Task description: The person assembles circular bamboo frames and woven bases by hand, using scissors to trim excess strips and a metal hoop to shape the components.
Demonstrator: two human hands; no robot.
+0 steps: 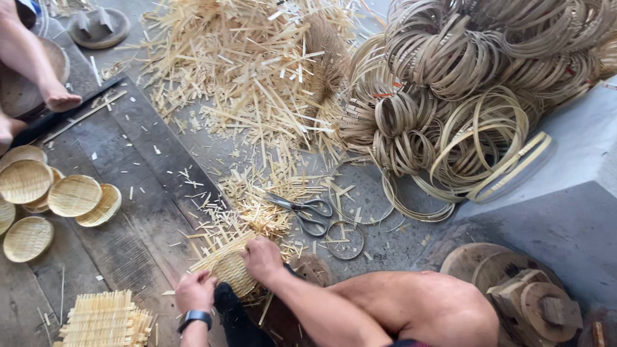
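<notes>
My left hand (pixel 195 290), with a dark watch on its wrist, grips the left edge of a small round woven bamboo piece (pixel 232 273) low on the floor. My right hand (pixel 261 258) presses on the piece's top right, fingers curled over loose strip ends that stick out from its rim. Much of the woven piece is hidden under both hands. A pair of metal scissors (pixel 303 211) lies just beyond my right hand, among cut bamboo scraps.
A large heap of bamboo offcuts (pixel 257 71) fills the middle. Coiled bamboo hoops (pixel 469 83) pile at the top right. Finished round woven trays (pixel 71 196) lie at left, a flat woven mat (pixel 103 318) at bottom left. Another person's bare feet (pixel 59 97) are at upper left. Wooden moulds (pixel 527 295) stand at lower right.
</notes>
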